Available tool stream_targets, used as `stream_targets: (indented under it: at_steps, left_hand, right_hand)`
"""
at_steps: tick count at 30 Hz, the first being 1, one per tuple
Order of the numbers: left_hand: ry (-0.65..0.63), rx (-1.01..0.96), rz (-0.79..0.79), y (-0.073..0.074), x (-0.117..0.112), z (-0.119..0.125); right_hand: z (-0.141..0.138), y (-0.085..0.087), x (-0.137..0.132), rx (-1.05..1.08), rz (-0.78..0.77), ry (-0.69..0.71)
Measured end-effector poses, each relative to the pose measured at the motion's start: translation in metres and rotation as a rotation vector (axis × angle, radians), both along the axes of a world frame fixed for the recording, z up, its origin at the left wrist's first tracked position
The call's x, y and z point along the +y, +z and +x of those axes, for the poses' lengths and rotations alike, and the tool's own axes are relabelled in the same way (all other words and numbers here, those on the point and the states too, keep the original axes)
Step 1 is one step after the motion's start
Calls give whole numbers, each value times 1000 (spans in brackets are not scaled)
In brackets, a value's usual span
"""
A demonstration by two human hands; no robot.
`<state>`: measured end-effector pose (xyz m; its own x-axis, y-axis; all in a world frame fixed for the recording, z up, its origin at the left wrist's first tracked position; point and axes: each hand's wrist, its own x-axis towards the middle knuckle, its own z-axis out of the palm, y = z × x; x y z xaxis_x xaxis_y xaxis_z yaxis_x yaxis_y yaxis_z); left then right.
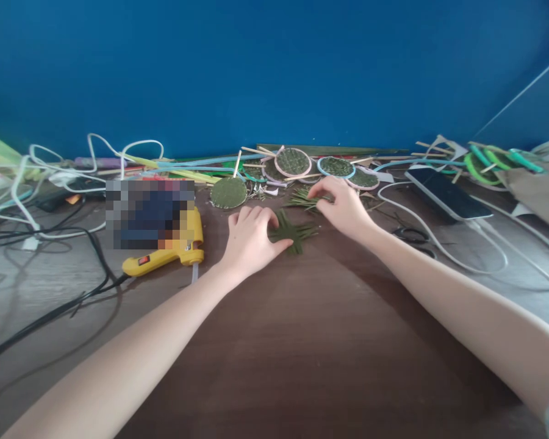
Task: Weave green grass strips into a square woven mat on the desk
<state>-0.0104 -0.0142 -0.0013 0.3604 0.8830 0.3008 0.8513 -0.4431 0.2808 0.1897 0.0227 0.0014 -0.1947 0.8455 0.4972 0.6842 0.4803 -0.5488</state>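
Note:
On the brown table lies a small cross-shaped weave of green leaf strips point(294, 234). My left hand point(251, 239) is at its left side, thumb resting on the weave and fingers curled at its edge, holding it against the table. Just behind and to the right, my right hand point(344, 206) reaches over a loose pile of green leaf strips point(301, 198). Its thumb and index finger are bent close together at the strips; the fingertips partly hide what they pinch.
A yellow glue gun point(158, 259) with a black cable lies at left, by a pixelated patch. Behind are a green disc on a stick point(229, 193) and several rimmed round fans point(293, 162). At right are a phone point(448, 192), white cables and black scissors point(414, 235). A blue wall point(274, 73) stands behind.

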Motion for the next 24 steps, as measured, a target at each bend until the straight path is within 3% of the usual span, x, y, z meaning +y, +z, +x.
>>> stream_targets:
  at_steps: [2, 5, 13, 19, 24]
  left_hand:
    - [-22, -16, -21, 1, 0, 0]
    - [-78, -19, -50, 2, -1, 0]
    - [-203, 25, -14, 5, -3, -2]
    - [-283, 68, 2, 8, -7, -2]
    - [-286, 75, -117, 17, -13, -1]
  right_hand:
    - [10, 1, 8, 69, -56, -127]
    - [22, 2, 16, 35, -127, -211]
    - [26, -3, 23, -168, -274, -100]
    - [25, -6, 24, -90, -295, -112]
    - [28, -4, 26, 41, -329, -125]
